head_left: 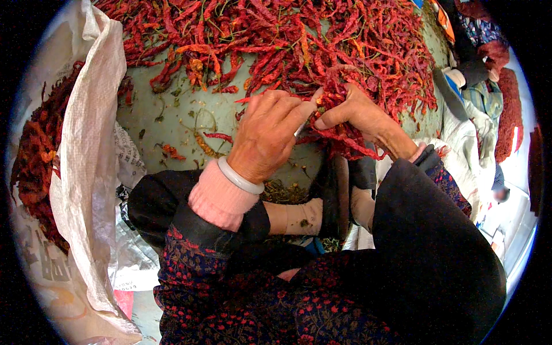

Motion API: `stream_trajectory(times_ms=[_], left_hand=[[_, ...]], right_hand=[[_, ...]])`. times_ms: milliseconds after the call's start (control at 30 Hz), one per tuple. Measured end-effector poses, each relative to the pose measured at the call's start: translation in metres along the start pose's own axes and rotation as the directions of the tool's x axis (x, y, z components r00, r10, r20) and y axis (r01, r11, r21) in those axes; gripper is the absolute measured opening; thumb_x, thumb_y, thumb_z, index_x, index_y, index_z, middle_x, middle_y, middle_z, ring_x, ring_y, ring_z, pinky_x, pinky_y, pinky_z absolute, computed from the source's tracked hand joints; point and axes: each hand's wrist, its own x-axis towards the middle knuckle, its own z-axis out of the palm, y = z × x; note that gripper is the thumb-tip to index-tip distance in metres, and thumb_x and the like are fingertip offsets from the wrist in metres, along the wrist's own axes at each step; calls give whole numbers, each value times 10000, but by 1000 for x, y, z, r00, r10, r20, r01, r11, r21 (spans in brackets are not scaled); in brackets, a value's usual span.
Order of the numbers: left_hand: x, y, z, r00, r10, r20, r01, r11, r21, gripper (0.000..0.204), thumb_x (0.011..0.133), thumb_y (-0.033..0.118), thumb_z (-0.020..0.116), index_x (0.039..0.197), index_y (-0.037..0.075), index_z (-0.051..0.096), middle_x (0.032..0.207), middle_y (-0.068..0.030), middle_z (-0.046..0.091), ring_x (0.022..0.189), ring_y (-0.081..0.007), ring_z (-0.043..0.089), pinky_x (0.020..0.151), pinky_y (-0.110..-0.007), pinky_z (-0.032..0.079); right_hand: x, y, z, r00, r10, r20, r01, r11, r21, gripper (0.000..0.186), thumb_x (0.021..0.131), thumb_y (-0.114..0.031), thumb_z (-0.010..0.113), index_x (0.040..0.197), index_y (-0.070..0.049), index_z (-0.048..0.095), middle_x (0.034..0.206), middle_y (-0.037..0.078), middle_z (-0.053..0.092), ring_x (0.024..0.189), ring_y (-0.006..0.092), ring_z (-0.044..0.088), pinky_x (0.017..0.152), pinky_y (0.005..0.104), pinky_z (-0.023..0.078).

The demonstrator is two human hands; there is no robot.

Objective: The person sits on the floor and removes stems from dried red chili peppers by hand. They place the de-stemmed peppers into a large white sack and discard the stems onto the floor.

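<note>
My right hand [359,118] is closed round a small bunch of dried red chilli peppers [351,144], thumb pressed on top, some peppers hanging below. Close beside it, my left hand [267,135] is closed with its fingertips at the stem end of the bunch. A thin, shiny, pale edge [299,130] shows under its fingers; what it belongs to is hidden. The tip of a red pepper pokes out past the left knuckles. Beyond both hands spreads a large heap of dried red chillies [368,43] on a grey-green surface [144,109].
At left stands an open white woven sack [92,132] with darker dried chillies [43,155] inside. Loose stems and broken peppers [172,152] lie on the surface. More stem bits [284,192] lie by my legs. Another person's shoe [451,95] and white sacks [460,152] are at right.
</note>
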Motion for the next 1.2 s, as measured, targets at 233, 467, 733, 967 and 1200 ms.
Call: stream_trajectory(times_ms=[233, 467, 733, 967, 1200], left_hand=[[-11, -5, -2, 993, -88, 84, 99, 985, -140, 276, 662, -37, 517, 920, 47, 565, 769, -116, 511, 746, -305, 529, 635, -374, 440], [-12, -3, -2, 977, -143, 161, 178, 957, -230, 235, 701, -28, 502, 915, 39, 572, 717, -125, 512, 681, -312, 547, 590, -362, 441], [-18, 3, 7, 994, -75, 81, 69, 995, 71, 157, 674, 3, 550, 817, 56, 511, 678, -96, 456, 612, -276, 532, 506, -361, 442], [-27, 7, 13, 958, -271, 93, 267, 962, 47, 166, 705, 20, 525, 869, 43, 533, 741, -139, 532, 662, -324, 553, 538, -410, 437], [-11, -31, 21, 790, -609, -72, 612, 790, 39, 88, 754, 55, 497, 798, 28, 569, 675, -159, 573, 642, -316, 575, 558, -379, 443]], right_hand=[[0, -6, 3, 997, 16, 79, -17, 1000, 14, 314, 534, 40, 659, 822, -44, 564, 736, 23, 577, 663, 120, 532, 653, 246, 415], [1, 2, -4, 995, 20, 95, -14, 998, -62, 369, 551, -49, 726, 901, -13, 615, 828, 53, 634, 756, 151, 575, 768, 267, 433], [3, 2, 8, 995, 85, 56, -77, 988, -132, 339, 576, -27, 704, 897, -3, 599, 814, 45, 623, 722, 133, 566, 700, 260, 451], [9, 7, 17, 1000, 26, 0, -25, 956, -291, 275, 595, -114, 684, 835, 4, 620, 725, 53, 621, 660, 122, 551, 633, 275, 449], [-22, 7, 42, 949, 195, 246, -101, 932, -349, 117, 625, -42, 636, 729, -7, 595, 611, -1, 544, 575, 76, 498, 522, 229, 392]])
